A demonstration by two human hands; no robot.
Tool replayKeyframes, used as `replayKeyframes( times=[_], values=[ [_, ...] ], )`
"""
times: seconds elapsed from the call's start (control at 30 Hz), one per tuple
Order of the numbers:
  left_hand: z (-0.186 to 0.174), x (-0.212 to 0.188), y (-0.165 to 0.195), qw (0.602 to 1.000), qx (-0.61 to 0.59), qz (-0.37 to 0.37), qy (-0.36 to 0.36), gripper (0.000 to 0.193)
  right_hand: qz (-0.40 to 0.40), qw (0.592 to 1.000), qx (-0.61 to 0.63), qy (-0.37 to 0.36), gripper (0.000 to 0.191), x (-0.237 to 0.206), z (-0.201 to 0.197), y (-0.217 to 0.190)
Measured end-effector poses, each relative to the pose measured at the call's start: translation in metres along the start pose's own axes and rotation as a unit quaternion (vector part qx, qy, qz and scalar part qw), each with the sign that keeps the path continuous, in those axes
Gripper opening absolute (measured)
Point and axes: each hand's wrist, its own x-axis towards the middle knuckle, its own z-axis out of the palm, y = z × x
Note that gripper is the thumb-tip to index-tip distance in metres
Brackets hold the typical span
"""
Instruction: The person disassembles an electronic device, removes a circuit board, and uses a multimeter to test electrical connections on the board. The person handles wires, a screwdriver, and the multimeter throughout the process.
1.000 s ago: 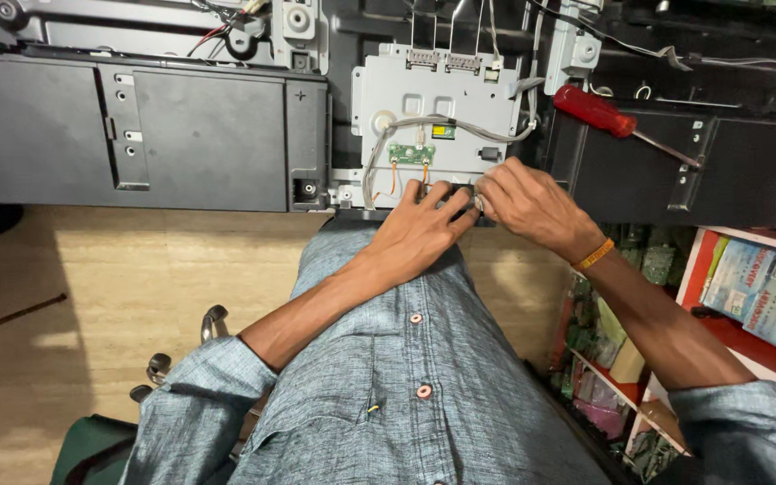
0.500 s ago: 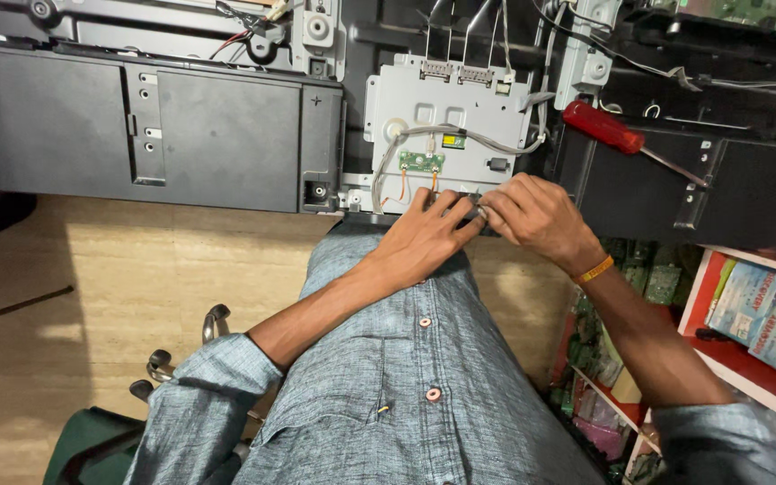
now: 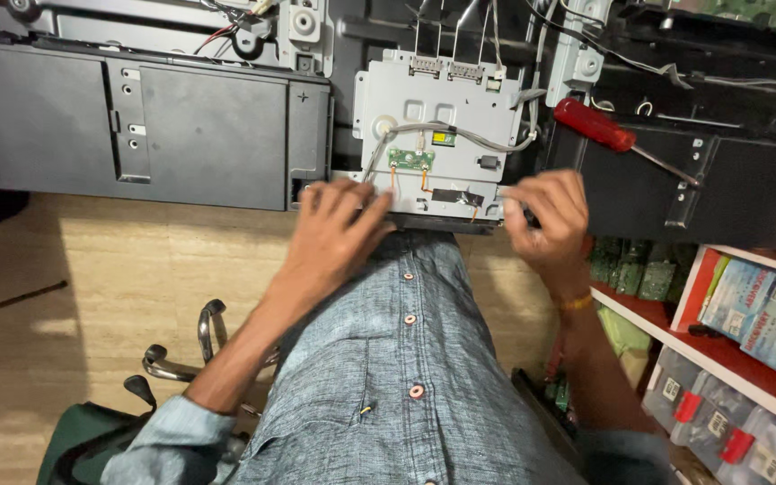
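Head view: I look down at a big dark panel (image 3: 208,126) that runs across the top of the frame. Its near edge makes a long straight line just above my hands. Below that edge, on the left side of the frame, I see bare tan floor (image 3: 92,278) with lots of open room. On the right side there is little room, because a red shelf (image 3: 720,350) packed with boxes and small green boards sits close to my right arm.

The grey metal plate (image 3: 437,135) sits in the top middle of the frame, set into the panel. A small green board (image 3: 410,160) and thin grey wires lie on it. Its bottom edge is right between my two hands.

My left hand (image 3: 339,238) lies flat with the fingers spread, and the fingertips press on the plate's lower left corner. My right hand (image 3: 545,220) is curled at the plate's lower right corner. Its fingers bend around the edge there, but I cannot tell if they pinch anything.

A red-handled screwdriver (image 3: 617,136) lies loose on the dark panel in the upper right, just beside the plate and near my right hand, not touching it. My blue shirt (image 3: 388,377) fills the bottom middle of the frame.
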Motion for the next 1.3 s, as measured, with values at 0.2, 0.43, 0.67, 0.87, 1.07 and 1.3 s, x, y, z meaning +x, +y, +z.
replayKeyframes(
  times=[0.2, 0.43, 0.67, 0.87, 1.07, 1.3],
  values=[
    [-0.019, -0.012, -0.019, 0.992, 0.096, -0.077, -0.037, 0.070, 0.120, 0.989, -0.064, -0.049, 0.019, -0.040, -0.003, -0.044],
    [-0.007, -0.005, -0.022, 0.985, 0.139, -0.082, -0.069, 0.071, 0.296, 0.951, 0.005, -0.090, 0.047, -0.043, 0.004, -0.053],
    [-0.014, 0.001, -0.026, 0.993, 0.067, -0.080, -0.058, 0.056, 0.307, 0.940, 0.102, -0.109, 0.062, -0.038, 0.012, -0.045],
    [-0.025, 0.014, -0.027, 0.993, 0.038, -0.086, -0.077, 0.056, 0.250, 0.957, 0.103, -0.110, 0.060, -0.024, 0.007, -0.036],
    [-0.029, 0.012, -0.032, 0.996, 0.011, -0.055, -0.064, 0.046, 0.192, 0.972, -0.031, -0.129, 0.050, -0.008, -0.009, -0.042],
    [-0.027, 0.010, -0.040, 0.993, 0.053, -0.052, -0.088, 0.017, 0.064, 0.963, -0.208, -0.156, 0.039, -0.002, -0.021, -0.040]
  ],
)
